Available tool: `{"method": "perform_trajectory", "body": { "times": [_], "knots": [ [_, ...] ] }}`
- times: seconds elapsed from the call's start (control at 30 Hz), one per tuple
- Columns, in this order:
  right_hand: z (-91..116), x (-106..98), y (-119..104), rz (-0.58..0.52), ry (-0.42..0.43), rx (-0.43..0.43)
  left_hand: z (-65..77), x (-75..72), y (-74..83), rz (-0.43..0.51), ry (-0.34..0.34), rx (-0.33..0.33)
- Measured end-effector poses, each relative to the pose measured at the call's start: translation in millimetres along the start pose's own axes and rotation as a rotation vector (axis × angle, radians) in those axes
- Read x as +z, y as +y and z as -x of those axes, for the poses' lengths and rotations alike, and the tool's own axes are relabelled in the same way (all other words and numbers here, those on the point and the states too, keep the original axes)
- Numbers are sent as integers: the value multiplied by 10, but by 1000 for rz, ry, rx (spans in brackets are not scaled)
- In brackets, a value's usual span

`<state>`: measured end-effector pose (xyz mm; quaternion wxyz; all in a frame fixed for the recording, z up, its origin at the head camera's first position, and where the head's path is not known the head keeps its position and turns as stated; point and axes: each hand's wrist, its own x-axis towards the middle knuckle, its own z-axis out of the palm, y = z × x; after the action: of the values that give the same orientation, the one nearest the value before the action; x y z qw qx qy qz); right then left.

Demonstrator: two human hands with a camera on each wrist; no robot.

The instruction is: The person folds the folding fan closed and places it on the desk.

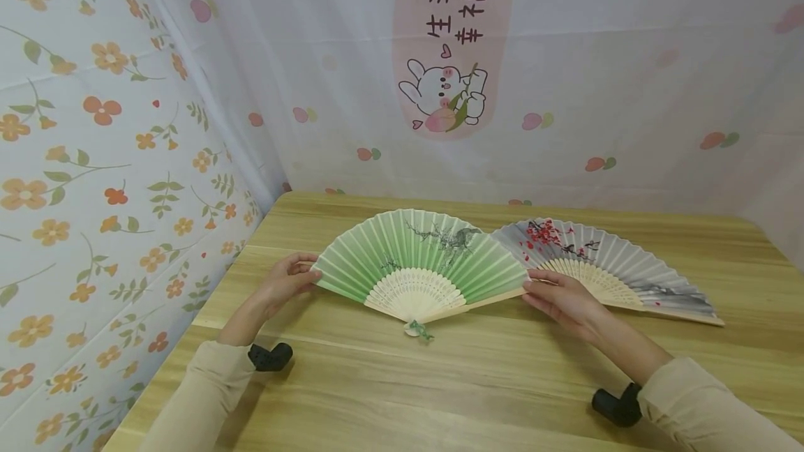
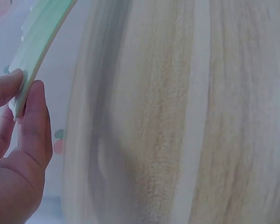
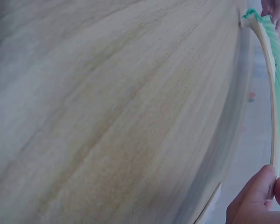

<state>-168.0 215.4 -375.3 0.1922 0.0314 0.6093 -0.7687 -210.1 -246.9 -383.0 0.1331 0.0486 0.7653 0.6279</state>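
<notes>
Spread wide between both hands is a green folding fan [image 1: 414, 250] with a dark branch print, pale slotted ribs and a small green tassel [image 1: 419, 330] at its pivot. My left hand [image 1: 285, 283] pinches the fan's left end between thumb and fingers; the left wrist view shows the thumb [image 2: 9, 86] on one face of the fan's edge. At the other end, my right hand [image 1: 565, 302] pinches the tip of the wooden guard stick [image 3: 272, 116]. Behind the right hand lies a second opened fan [image 1: 603, 264], grey and white with red blossoms, partly covered by the green fan and that hand.
The wood-grain table [image 1: 402, 396] carries both fans. A white curtain [image 1: 314, 75] with fruit and rabbit prints hangs behind it, and a flowered cloth [image 1: 113, 180] hangs along the left. Black wrist devices [image 1: 271, 357] sit at both sleeves.
</notes>
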Motion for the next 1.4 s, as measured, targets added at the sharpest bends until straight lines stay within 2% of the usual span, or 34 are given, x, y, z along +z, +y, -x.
{"method": "perform_trajectory", "body": {
  "times": [0.43, 1.03, 1.4],
  "knots": [
    [59, -40, -58, 9, -7, -28, 28, 34, 63, 16, 13, 48],
    [171, -82, -202, -57, -35, -76, 97, 91, 210, 78, 11, 85],
    [202, -128, -277, -120, -64, -88, 97, 152, 313, 115, 27, 84]
  ]
}}
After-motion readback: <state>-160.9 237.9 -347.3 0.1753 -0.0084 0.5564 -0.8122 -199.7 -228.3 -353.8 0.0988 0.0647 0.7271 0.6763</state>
